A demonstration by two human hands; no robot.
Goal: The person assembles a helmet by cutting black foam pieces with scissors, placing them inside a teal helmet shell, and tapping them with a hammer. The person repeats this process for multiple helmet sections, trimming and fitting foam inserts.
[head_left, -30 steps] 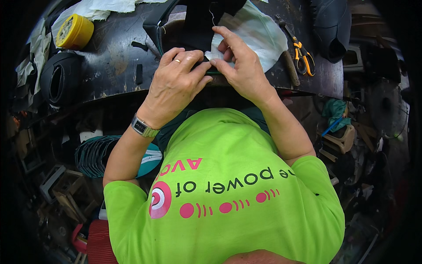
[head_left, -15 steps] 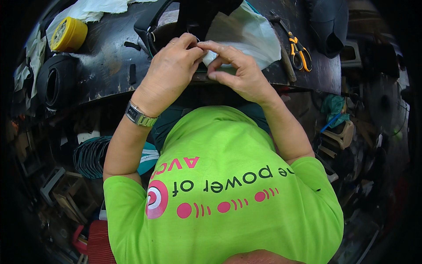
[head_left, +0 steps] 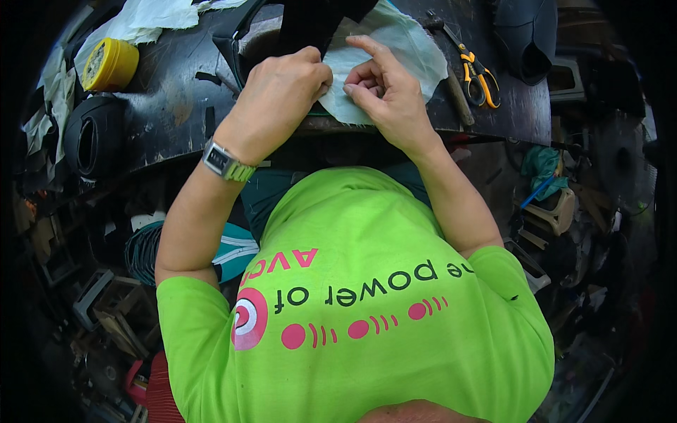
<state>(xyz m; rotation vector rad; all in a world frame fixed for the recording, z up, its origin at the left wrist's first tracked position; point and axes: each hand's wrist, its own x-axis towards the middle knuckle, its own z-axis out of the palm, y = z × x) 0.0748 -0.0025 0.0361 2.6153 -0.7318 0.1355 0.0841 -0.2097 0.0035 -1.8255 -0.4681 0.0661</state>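
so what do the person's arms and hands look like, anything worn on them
Both hands are bare, with no gloves. The left hand has a wristwatch with a square silver case and a light green strap at its wrist. The right hand and its wrist carry nothing. The forearms are uncovered; short bright green T-shirt sleeves end above the elbows.

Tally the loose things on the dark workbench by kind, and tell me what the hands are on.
Yellow round tin: 1
Orange-handled scissors: 1
Pale cloth sheet: 1, under the left hand and right hand
Black strap piece: 1
Wooden tool handle: 1
Total: 5
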